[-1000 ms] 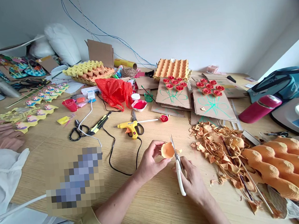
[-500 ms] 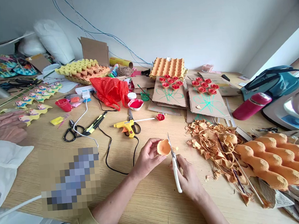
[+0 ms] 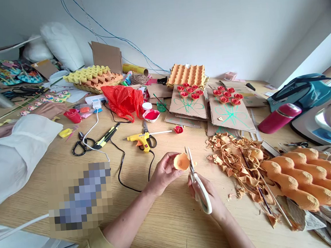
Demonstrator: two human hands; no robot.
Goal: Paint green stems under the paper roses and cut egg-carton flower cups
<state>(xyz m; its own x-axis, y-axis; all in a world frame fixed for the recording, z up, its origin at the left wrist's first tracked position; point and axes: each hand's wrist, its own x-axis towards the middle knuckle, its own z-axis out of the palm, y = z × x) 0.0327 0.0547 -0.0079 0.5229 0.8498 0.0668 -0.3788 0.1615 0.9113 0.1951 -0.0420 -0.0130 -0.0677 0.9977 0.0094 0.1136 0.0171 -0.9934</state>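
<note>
Between the fingers and thumb of my left hand (image 3: 164, 175) is an orange egg carton cup (image 3: 181, 162), its hollow side facing me. My right hand (image 3: 207, 195) grips a pair of scissors (image 3: 201, 193) with white handles. The scissor blades point up and stand slightly apart, just right of the cup's rim. Right of my hands lies a heap of orange carton scraps (image 3: 234, 164). An orange egg tray (image 3: 304, 174) rests upside down beyond the scraps.
A yellow glue gun (image 3: 140, 139) with a black cord lies ahead, near a red paper flower (image 3: 178, 129) and a dish of red paint (image 3: 151, 115). Cardboard pieces (image 3: 230, 115) bear red flowers. At left, a co-worker's white sleeve (image 3: 26, 146) reaches over the table. A pink bottle (image 3: 279, 118) stands right.
My right hand has turned the scissors, so the handle loops now show and the blades have parted. The co-worker's arm has reached farther forward over the left side of the table.
</note>
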